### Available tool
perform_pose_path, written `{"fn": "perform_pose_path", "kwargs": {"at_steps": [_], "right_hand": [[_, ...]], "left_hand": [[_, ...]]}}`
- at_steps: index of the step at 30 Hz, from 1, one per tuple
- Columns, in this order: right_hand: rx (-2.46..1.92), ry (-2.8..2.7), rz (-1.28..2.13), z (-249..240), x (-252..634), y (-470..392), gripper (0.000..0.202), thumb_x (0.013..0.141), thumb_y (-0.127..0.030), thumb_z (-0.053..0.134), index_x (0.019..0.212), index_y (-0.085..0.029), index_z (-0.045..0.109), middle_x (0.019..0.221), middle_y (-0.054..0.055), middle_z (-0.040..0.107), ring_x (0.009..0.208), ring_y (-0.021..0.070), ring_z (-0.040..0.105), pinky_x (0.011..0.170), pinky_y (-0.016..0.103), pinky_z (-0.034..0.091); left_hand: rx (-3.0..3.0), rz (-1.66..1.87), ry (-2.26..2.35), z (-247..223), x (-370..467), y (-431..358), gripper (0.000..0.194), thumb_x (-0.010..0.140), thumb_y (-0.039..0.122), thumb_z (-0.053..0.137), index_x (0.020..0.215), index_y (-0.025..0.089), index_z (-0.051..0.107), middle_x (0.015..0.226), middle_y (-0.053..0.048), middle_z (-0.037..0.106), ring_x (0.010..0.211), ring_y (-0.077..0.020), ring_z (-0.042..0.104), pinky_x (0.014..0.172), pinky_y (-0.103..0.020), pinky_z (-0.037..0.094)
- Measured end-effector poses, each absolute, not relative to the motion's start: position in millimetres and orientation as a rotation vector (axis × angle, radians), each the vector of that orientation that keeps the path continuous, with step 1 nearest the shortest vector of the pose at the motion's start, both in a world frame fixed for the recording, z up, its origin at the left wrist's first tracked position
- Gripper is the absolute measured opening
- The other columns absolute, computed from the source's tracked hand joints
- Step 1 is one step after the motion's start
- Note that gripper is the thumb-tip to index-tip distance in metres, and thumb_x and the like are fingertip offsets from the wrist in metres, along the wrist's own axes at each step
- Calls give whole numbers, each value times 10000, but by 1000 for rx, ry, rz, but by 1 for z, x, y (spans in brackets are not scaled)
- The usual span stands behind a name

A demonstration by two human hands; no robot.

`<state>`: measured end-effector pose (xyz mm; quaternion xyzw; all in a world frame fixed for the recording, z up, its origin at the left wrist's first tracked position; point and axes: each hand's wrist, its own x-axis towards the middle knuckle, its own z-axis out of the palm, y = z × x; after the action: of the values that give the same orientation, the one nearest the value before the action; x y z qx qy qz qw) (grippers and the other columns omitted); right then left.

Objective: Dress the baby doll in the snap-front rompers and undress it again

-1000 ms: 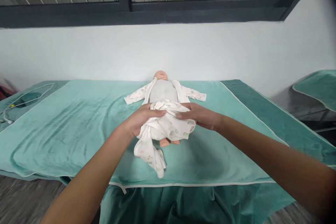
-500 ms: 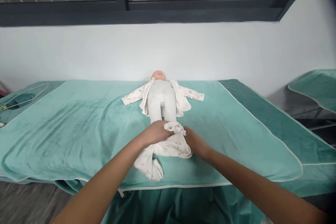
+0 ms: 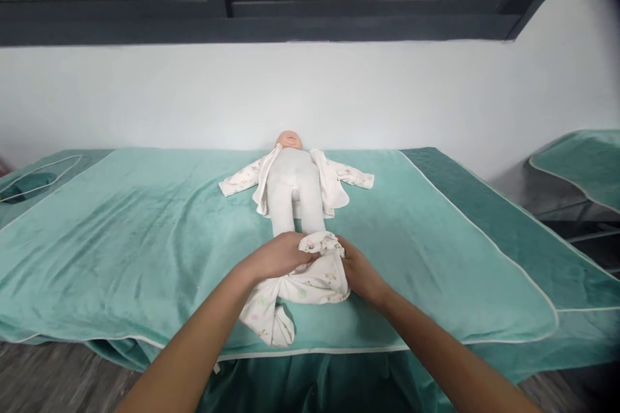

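Observation:
A baby doll (image 3: pixel 295 174) lies on its back, head toward the wall, with an opened white patterned jacket (image 3: pixel 334 187) on its arms. At its lower legs, my left hand (image 3: pixel 283 254) grips the left side of a bunched opening in white patterned baby trousers (image 3: pixel 314 285). My right hand (image 3: pixel 357 270) is closed on the opposite side of that opening. The doll's feet are hidden behind the hands and cloth. One trouser leg trails to the lower left, its end lying on the green blanket (image 3: pixel 411 258).
The blanket covers a bed against a white wall (image 3: pixel 194 90), under a dark-framed window (image 3: pixel 368 19) with bars. A white-edged green cover (image 3: pixel 581 164) shows at the far right. A thin pale cord (image 3: pixel 62 171) loops at the far left.
Both hands still hold the trousers at the doll's lower legs. The cloth and hands sit slightly lower in the picture, and the whole view has shifted a little.

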<state>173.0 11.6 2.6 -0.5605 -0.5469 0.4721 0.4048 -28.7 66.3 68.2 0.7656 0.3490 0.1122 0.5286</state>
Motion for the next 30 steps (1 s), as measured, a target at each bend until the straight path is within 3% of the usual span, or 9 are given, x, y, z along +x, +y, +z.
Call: {"fn": "perform_pose_path", "kwargs": {"at_steps": [6,11,15,19,24,30], "right_hand": [[-1189,-1109,1453,7,180,3,389,769,-346,731,1142,-253,676,1084,74,733,1025,292,666,899,442,524],[-1142,-891,1454,-2,186,-1,406,745,-374,765,1141,-328,688,1058,76,749,1001,316,691,816,428,548],[-1127,-884,1305,-9,185,11,533,759,-412,751,1262,-289,623,1190,78,716,1057,309,676,881,447,544],[-1152,-1049,1062,-11,181,34,455,816,-461,690,1211,-237,653,1244,81,694,1158,290,625,990,434,487],[-1230,-1183,849,-11,179,64,360,841,-447,634,1117,-217,655,1168,77,712,1093,277,629,962,420,474],[-1320,-1295,744,-8,179,90,252,856,-400,570,994,-198,634,1040,65,694,983,244,607,900,385,467]], "left_hand": [[1724,302,673,68,-29,66,295,870,381,595,1084,218,715,1118,-41,726,1035,-266,634,874,-336,456],[1590,211,475,72,-29,75,497,748,310,767,1229,234,669,1172,-54,703,1114,-270,617,910,-341,474],[1484,394,568,70,-24,83,381,767,295,749,1131,194,695,1181,-74,698,1090,-262,632,906,-332,478],[1550,628,691,67,-20,91,244,794,266,690,1018,168,684,1070,-58,704,1018,-246,639,858,-318,475],[1705,809,891,60,-17,103,131,809,270,646,901,177,649,917,-13,683,892,-209,624,782,-294,446],[1716,970,1028,57,-17,118,99,823,262,635,884,185,637,885,-2,638,866,-183,583,788,-287,423]]}}
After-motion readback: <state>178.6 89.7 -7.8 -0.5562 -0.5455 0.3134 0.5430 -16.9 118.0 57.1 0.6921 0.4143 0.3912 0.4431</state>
